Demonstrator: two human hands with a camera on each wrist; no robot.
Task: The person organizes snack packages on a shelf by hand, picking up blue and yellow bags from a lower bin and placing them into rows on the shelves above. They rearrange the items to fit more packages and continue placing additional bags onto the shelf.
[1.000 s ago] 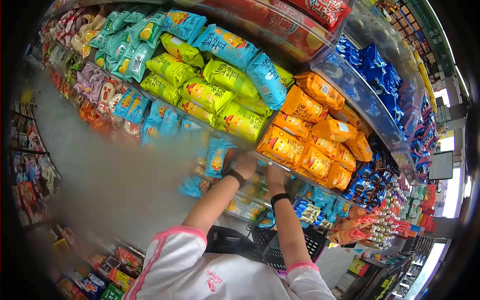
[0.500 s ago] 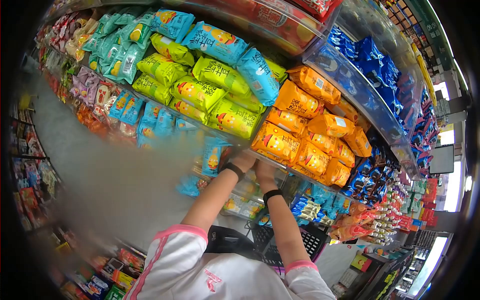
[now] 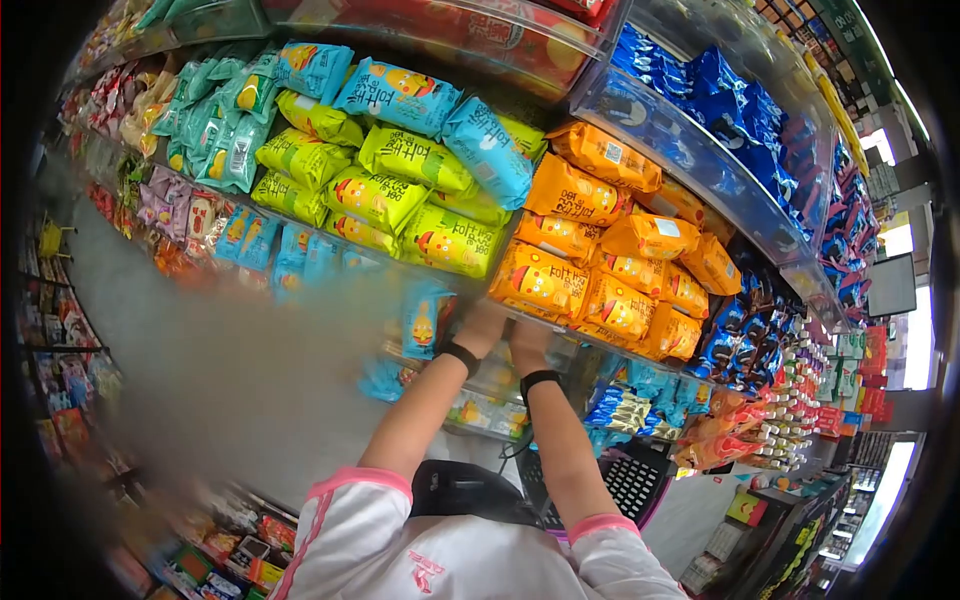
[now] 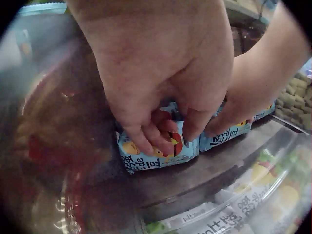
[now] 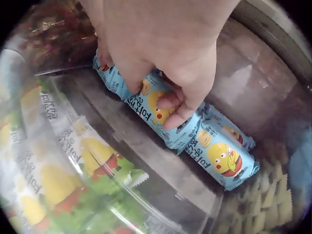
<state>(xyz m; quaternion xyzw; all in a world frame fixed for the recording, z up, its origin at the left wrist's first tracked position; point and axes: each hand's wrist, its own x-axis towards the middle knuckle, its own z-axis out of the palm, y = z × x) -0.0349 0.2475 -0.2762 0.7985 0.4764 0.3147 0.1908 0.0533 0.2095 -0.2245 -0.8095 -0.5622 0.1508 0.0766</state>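
Both hands reach in below the front edge of a stocked shelf, where a row of light blue snack packets lies on a lower shelf. In the left wrist view, my left hand point(image 4: 161, 58) has thumb and fingers curled over a blue packet point(image 4: 139, 163) printed with a yellow cartoon face. Right beside it, my right hand point(image 5: 161, 44) pinches the neighbouring blue packet point(image 5: 144, 112) between thumb and fingers. One more blue packet point(image 5: 224, 158) lies at the row's end, untouched. In the head view the shelf edge partly hides the fingers of both hands.
Orange packets point(image 3: 545, 280) and green packets point(image 3: 455, 240) fill the shelf above the hands. A clear plastic divider point(image 5: 141, 209) fronts white and green packets beside the row. A dark basket point(image 3: 625, 485) with holes stands below the right arm.
The right hand has moved left, closer to the left hand, under the shelf edge. The shelves have shifted left in the head view as the camera turned.
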